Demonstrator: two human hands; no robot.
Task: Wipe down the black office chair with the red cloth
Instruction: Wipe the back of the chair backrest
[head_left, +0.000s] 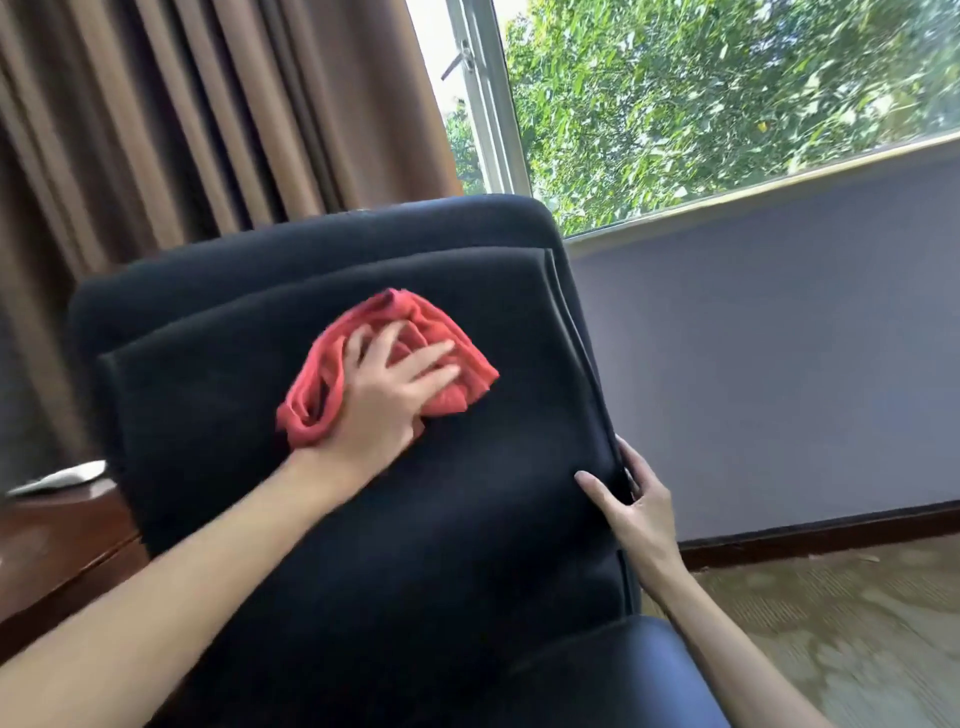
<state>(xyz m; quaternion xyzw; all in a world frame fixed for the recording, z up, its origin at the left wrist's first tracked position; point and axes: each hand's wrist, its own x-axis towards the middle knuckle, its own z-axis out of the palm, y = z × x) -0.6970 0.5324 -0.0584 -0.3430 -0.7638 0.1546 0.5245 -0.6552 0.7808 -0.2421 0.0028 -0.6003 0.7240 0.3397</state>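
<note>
Risk: my left hand (382, 400), fingers spread on the red cloth (447, 338) mid-frame, slips; right hand (631, 512) clasping the black office chair (363, 545) edge lets it swivel.

I see the chair back (322, 519) in matt black fabric, its armrest (623, 670) smoother with a slight sheen. The cloth (431, 332) looks soft and crumpled; the desk (52, 540) is glossy dark wood.

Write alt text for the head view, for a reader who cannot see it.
A person's left hand presses a bunched red cloth flat against a black office chair backrest, while the right hand grips its right edge. Brown curtains and a window stand behind.
</note>
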